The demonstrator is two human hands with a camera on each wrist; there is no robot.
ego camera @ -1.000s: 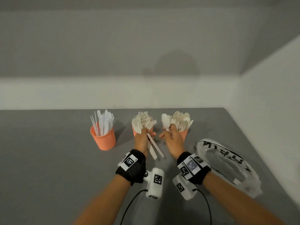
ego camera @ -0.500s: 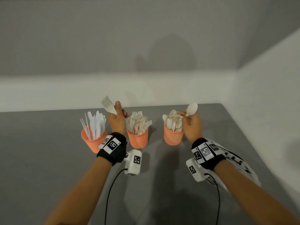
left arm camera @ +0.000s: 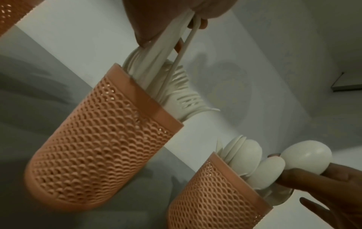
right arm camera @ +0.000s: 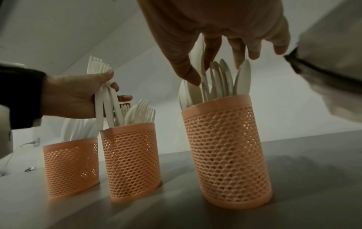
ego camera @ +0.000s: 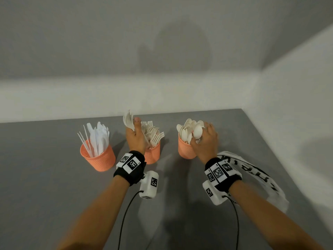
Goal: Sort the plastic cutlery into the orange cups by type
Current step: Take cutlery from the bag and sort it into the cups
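Observation:
Three orange mesh cups stand in a row on the grey table. The left cup (ego camera: 98,159) holds white knives, the middle cup (ego camera: 153,156) forks, the right cup (ego camera: 185,150) spoons. My left hand (ego camera: 135,134) grips a few forks (ego camera: 128,119), tines up, with their handles (left arm camera: 168,41) reaching down into the middle cup (left arm camera: 98,147). My right hand (ego camera: 203,139) hovers over the spoon cup (right arm camera: 225,155) and pinches one spoon (ego camera: 197,131) between thumb and forefinger, its handle among the other spoons.
A crumpled white plastic bag (ego camera: 252,177) with black lettering lies to the right of my right wrist. White walls close off the table at the back and on the right. Bare grey table (ego camera: 45,186) stretches left and in front of the cups.
Both hands have dropped from their raised positions. The left hand moved right and down with the forks into the middle cup; the right hand lowered its spoon into the right cup.

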